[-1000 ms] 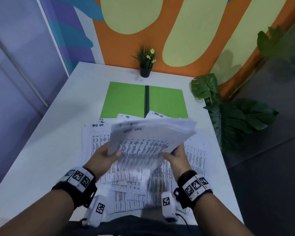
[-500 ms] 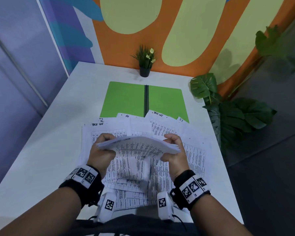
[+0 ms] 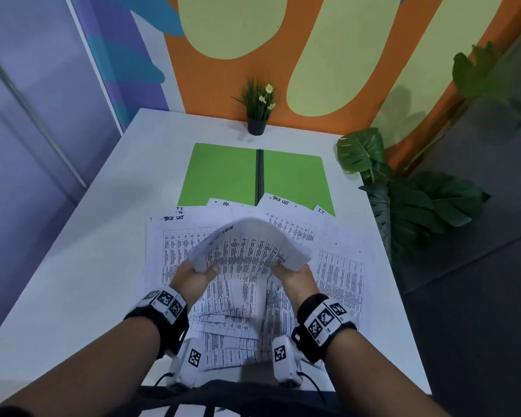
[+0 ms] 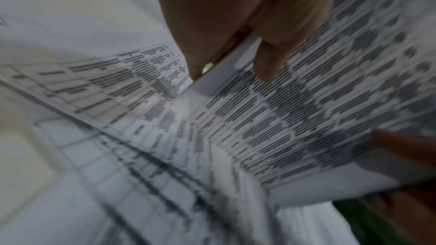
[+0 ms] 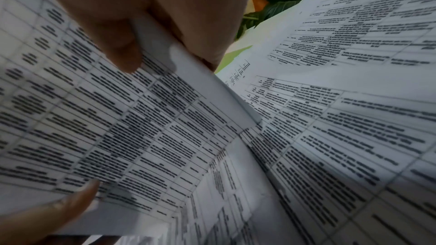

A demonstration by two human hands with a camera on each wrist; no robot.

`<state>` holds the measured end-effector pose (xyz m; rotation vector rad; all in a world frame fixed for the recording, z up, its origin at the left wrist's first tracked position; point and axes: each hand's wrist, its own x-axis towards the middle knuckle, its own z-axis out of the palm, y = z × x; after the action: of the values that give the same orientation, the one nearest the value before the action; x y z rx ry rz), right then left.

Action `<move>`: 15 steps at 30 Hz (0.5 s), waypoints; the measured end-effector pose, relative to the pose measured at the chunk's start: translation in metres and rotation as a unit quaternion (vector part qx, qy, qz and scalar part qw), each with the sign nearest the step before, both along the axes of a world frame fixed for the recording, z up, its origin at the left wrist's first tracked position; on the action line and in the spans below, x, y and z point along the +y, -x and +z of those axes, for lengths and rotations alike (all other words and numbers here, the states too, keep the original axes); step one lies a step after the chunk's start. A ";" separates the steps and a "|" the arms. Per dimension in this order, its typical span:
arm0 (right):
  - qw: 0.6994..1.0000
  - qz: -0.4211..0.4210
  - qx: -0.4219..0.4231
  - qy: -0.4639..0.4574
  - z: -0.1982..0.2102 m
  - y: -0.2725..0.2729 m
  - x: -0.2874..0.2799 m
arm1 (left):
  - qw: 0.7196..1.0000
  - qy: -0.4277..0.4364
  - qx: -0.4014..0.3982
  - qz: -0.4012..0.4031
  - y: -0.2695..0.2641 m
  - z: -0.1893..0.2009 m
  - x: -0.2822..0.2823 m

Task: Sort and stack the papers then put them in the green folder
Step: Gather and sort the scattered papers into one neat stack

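I hold a stack of printed papers (image 3: 247, 248) above the table, bowed upward in the middle. My left hand (image 3: 197, 270) pinches its left edge, thumb under and fingers over. My right hand (image 3: 286, 270) pinches the right edge the same way. The left wrist view shows my left hand (image 4: 235, 57) clamped on the stack's edge (image 4: 224, 70); the right wrist view shows my right hand (image 5: 165, 47) on the stack's edge (image 5: 188, 74). Loose printed sheets (image 3: 340, 266) lie spread on the table under the stack. The green folder (image 3: 223, 176) lies open and flat beyond them.
The white table (image 3: 88, 266) has bare surface on its left side. A small potted plant (image 3: 257, 106) stands at the far edge by the wall. Large green leaves (image 3: 409, 200) hang beside the table's right edge.
The stack was lowered edge-down toward the table half a second ago. It has since tilted back up and bows upward between both hands, which stay on its two side edges.
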<state>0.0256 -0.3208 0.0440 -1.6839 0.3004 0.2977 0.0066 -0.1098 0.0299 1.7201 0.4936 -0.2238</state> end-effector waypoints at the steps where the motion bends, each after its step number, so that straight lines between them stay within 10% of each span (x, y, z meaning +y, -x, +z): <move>1: 1.000 0.012 -0.002 0.027 -0.001 0.001 0.000 | 1.000 -0.027 0.003 0.000 0.000 0.000 -0.001; 10: 0.998 -0.024 -0.026 0.056 -0.008 -0.013 -0.033 | 0.992 -0.128 -0.002 -0.002 -0.009 0.002 0.009; 15: 0.917 -0.009 0.119 0.382 -0.059 -0.005 -0.114 | 0.973 -0.212 0.087 0.025 -0.001 -0.020 0.047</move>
<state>0.0309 -0.4346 -0.0151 -2.4167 0.6766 0.4035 0.0080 -0.0632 0.0103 2.1104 0.7548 -0.2468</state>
